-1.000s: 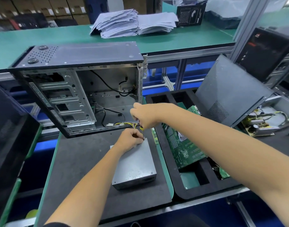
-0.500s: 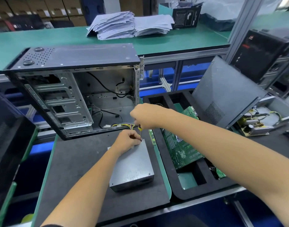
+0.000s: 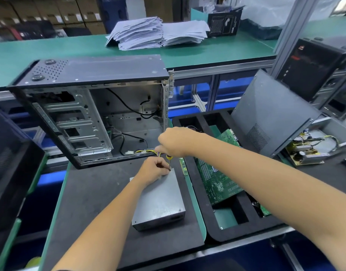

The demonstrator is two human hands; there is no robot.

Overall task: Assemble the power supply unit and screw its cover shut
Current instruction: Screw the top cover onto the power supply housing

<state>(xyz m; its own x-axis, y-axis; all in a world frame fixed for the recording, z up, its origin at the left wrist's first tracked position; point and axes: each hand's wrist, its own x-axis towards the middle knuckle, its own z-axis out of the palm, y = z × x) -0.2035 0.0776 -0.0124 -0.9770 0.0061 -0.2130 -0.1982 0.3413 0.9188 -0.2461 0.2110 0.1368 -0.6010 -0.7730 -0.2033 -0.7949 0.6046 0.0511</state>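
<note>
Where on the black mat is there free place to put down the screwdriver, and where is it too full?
Bare black mat lies left of the grey metal power supply box, below the open computer case. A narrower strip runs in front of the box. The box's far corner is crowded: the left hand, right hand and yellow-handled screwdriver meet there.

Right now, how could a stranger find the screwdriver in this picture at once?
Start at the big open computer case lying on the dark mat. In front of it lies a closed grey metal power supply box, with both hands at its far corner. The screwdriver stands there upright under the right hand: the only thing with a yellow handle.
</note>
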